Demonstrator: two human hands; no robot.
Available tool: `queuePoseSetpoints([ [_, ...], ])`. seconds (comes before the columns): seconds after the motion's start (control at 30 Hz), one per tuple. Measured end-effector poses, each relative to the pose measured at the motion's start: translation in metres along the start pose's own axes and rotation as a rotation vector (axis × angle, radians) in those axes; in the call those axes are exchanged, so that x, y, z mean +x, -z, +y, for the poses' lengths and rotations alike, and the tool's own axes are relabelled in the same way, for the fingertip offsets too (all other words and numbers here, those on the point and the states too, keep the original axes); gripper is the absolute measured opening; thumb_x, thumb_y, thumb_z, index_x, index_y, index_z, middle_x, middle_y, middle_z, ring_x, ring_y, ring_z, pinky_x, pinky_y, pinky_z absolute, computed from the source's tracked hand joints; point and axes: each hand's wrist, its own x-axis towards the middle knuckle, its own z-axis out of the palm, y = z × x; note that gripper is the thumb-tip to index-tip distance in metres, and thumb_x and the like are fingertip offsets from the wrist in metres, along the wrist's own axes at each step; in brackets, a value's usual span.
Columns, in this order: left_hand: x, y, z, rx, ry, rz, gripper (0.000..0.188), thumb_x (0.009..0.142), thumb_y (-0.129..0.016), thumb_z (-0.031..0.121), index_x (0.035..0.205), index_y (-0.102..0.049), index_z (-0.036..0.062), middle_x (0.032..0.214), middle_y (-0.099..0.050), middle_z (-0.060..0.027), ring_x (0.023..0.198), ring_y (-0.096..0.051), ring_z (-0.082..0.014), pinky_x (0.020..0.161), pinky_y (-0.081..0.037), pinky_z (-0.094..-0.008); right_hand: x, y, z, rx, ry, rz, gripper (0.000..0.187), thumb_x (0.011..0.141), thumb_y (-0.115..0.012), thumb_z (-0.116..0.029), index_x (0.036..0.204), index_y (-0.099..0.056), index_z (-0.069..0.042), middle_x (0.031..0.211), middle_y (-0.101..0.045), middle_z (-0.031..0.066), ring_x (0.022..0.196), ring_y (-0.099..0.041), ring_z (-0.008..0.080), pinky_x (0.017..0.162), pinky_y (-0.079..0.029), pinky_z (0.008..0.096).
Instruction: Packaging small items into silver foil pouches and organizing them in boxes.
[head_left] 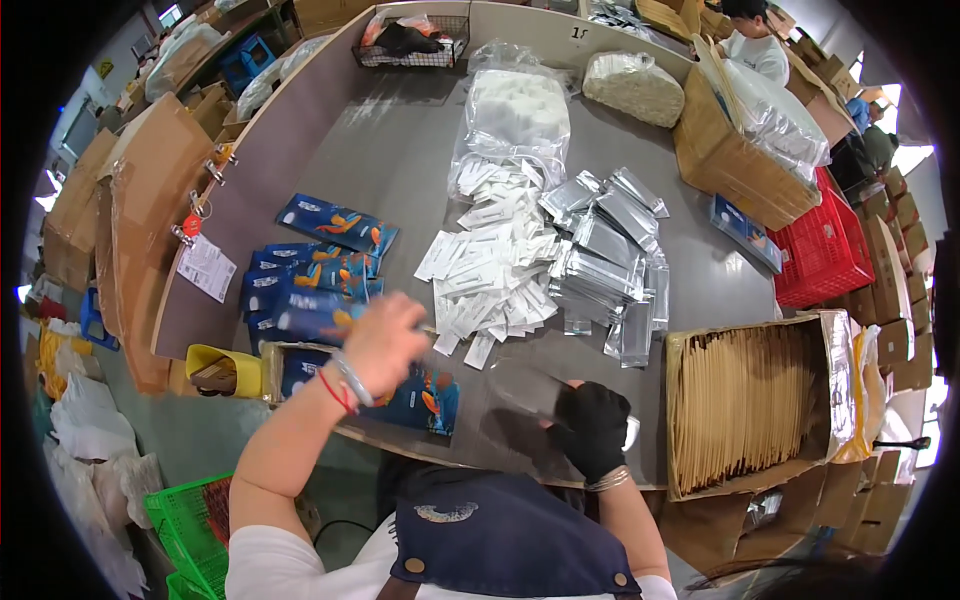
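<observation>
My bare left hand (385, 342), smeared by motion, is over blue printed pouches (340, 222) on the left of the table. Beside it is a blurred blue pouch (308, 313); whether the fingers grip it is unclear. A black fingerless glove covers my right hand (592, 428), which is low over the near edge, closed on a blurred, see-through flat packet (525, 386). Beyond my hands lies a heap of small white sachets (495, 255), spilling from a clear plastic bag (518, 110). Silver foil packets (610, 250) are piled to its right.
An open carton (835, 400) of upright tan sheets or envelopes stands at right. Behind it are a red crate (825, 245) and a cardboard box (730, 150). A wire basket (412, 45) sits at the far left corner. A yellow container (245, 372) adjoins the near left edge. A person (757, 50) is far right.
</observation>
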Motion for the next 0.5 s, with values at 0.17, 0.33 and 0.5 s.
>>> queuePoseSetpoints([
  [0.17, -0.036, -0.056, 0.027, -0.178, 0.503, 0.210, 0.064, 0.063, -0.081, 0.037, 0.115, -0.061, 0.0045, 0.131, -0.048, -0.0183, 0.123, -0.041, -0.0391, 0.105, -0.029, -0.0548, -0.008, -0.002, -0.006, -0.090, 0.033, -0.024, 0.063, 0.058, -0.081, -0.039, 0.111, -0.059, -0.014, 0.100, -0.061, 0.0071, 0.095, -0.058, 0.0276, 0.086, -0.038, 0.0432],
  [0.33, -0.043, -0.100, 0.070, -0.223, 0.684, 0.225, 0.088, 0.062, -0.079, 0.055, 0.128, -0.053, 0.0025, 0.134, -0.045, -0.0189, 0.129, -0.034, -0.0416, 0.107, -0.018, -0.0614, -0.005, -0.004, -0.017, -0.139, 0.037, -0.102, 0.061, 0.058, -0.081, -0.040, 0.110, -0.060, -0.014, 0.101, -0.061, 0.0054, 0.094, -0.058, 0.0267, 0.088, -0.036, 0.0429],
  [0.5, -0.048, -0.101, 0.065, -0.385, 0.660, 0.230, 0.091, 0.061, -0.082, 0.051, 0.131, -0.051, 0.0010, 0.137, -0.045, -0.0186, 0.132, -0.033, -0.0407, 0.110, -0.015, -0.0603, 0.001, -0.001, -0.022, -0.190, 0.083, -0.215, 0.059, 0.062, -0.080, -0.042, 0.111, -0.061, -0.014, 0.102, -0.063, 0.0052, 0.097, -0.060, 0.0250, 0.090, -0.037, 0.0444],
])
